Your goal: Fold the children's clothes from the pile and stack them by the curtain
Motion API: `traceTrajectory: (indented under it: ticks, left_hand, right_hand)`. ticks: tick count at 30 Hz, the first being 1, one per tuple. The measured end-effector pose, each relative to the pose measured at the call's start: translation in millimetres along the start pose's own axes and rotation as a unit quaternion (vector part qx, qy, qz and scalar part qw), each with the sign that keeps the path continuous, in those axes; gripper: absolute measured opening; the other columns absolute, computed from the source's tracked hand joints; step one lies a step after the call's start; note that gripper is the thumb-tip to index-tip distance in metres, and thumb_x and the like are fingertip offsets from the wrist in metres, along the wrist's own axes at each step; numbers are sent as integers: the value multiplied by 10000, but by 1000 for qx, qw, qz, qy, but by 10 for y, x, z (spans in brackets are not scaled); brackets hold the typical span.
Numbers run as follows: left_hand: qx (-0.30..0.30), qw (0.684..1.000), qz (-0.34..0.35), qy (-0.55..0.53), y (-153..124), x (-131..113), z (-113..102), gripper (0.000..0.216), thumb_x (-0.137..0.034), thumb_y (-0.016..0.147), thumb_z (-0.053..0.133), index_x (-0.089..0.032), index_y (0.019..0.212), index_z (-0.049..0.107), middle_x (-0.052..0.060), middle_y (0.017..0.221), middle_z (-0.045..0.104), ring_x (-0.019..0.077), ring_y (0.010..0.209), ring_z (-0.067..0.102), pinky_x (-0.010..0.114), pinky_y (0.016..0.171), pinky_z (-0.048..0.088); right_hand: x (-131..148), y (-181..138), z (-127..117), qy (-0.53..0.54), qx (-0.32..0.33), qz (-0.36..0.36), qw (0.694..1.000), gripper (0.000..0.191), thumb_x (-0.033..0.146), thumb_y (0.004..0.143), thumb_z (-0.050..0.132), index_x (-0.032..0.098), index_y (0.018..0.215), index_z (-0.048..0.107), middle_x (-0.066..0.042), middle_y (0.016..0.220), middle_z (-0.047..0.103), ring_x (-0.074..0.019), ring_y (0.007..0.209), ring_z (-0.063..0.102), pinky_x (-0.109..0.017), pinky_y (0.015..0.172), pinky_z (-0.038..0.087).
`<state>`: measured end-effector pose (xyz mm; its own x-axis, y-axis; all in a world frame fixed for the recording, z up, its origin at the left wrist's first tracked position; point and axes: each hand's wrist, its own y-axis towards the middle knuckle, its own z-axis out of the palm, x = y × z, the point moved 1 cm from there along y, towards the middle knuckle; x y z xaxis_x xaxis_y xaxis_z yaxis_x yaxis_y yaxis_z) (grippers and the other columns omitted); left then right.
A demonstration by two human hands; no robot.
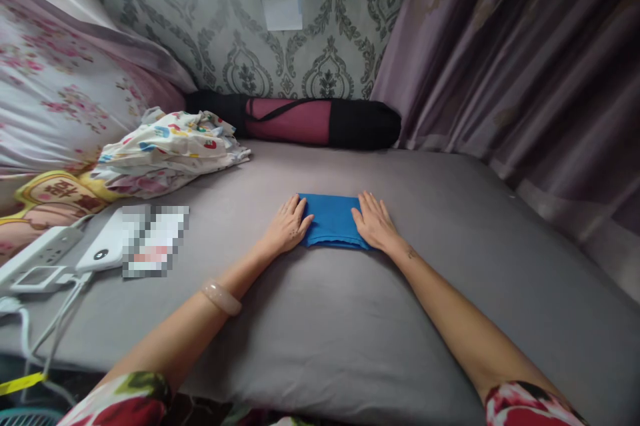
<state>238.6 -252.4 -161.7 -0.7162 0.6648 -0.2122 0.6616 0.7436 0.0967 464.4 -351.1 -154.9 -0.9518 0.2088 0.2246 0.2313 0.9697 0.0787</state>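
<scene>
A folded blue cloth (331, 219) is lying on the bed (350, 326), about the middle of the grey sheet and a little toward the far side. Both hands are resting on it. The left hand (287, 226) is lying palm down over the cloth's left end, its fingers (299, 211) released and stretched flat, the thumb pointing right across the cloth's near edge. The right hand (374, 223) is lying the same way over the right end, fingers (369, 205) spread and flat, grasping nothing. The middle of the cloth is showing between the two hands. A pale bangle (221, 297) is sitting on the left wrist, and floral sleeves are showing at the near edge.

A stack of folded, brightly printed clothes (170, 146) is lying far left on the bed, well apart from the cloth. A rolled pink mat (293, 121) in a black carrier is lying along the far edge against the patterned wall (240, 26). A white power strip (40, 249) and a white power bank (103, 253) are lying near left, with cables hanging off the bed's edge. A flowered quilt (55, 93) is rising at the left, and a purple curtain (525, 66) is hanging along the right.
</scene>
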Motion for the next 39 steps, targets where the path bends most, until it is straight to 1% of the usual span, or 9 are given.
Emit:
traceTrajectory:
  ticks: [5,11,15,20,24,27,31,35,39]
  left_hand:
    - [6,1000,-18,8,-83,14,-2,660,-494,987,217,-54,1473,295,194,1548,263,276,1441,232,399,1179,186]
    - [-15,1000,-21,-12,-84,16,11,648,-486,982,254,-50,1456,326,193,1533,302,282,1426,273,395,1171,209]
    - [-62,997,-15,-42,-81,69,53,597,-443,978,293,-40,1409,383,205,1488,379,280,1395,335,396,1158,246]
    - [-144,982,-60,-104,-49,174,113,451,-357,974,306,-82,1278,495,200,1355,520,270,1282,474,426,1088,364]
    - [-200,966,-84,-138,-20,255,168,332,-285,951,339,-111,1104,576,189,1257,572,263,1212,524,424,1059,399]
    - [-221,960,-87,-150,-13,292,201,260,-247,934,355,-141,979,589,183,1211,582,248,1194,534,415,1059,401]
    - [-229,959,-87,-144,-17,293,217,227,-260,932,368,-164,878,567,180,1178,589,247,1164,549,418,1040,417]
    - [-228,960,-95,-132,-26,268,198,219,-297,928,390,-178,842,553,173,1181,591,253,1173,542,427,1042,407]
    - [-187,970,-107,-113,-33,259,128,265,-357,921,403,-176,823,571,167,1181,595,256,1175,540,408,1044,395]
  right_hand:
    - [6,-10,52,-16,16,7,1000,657,441,978,213,28,1482,299,-160,1554,258,-271,1437,215,-420,1168,187]
    - [232,-104,-35,-46,-11,-28,998,621,430,986,246,76,1492,301,-148,1565,233,-272,1448,179,-453,1175,125]
    - [334,-194,1,-46,8,-52,998,575,426,992,252,136,1476,362,-123,1558,265,-260,1448,183,-471,1173,113]
    - [415,-183,-49,-40,45,-39,997,587,416,990,267,103,1481,344,-156,1557,249,-290,1446,179,-504,1164,119]
    - [690,-139,-78,-18,28,-75,997,601,416,990,270,98,1499,296,-159,1571,202,-272,1458,129,-483,1173,86]
    - [893,-118,11,9,28,-111,993,604,435,991,260,132,1513,268,-140,1581,173,-262,1463,104,-482,1171,93]
    - [981,-110,167,20,39,-117,992,579,420,997,232,155,1508,289,-131,1575,203,-269,1458,134,-527,1160,74]
    - [957,-91,194,43,50,-116,991,582,427,995,248,151,1505,293,-131,1576,199,-267,1460,122,-537,1160,49]
    - [836,-42,50,135,69,-121,981,588,424,984,298,115,1483,332,-135,1548,287,-224,1441,215,-435,1170,163]
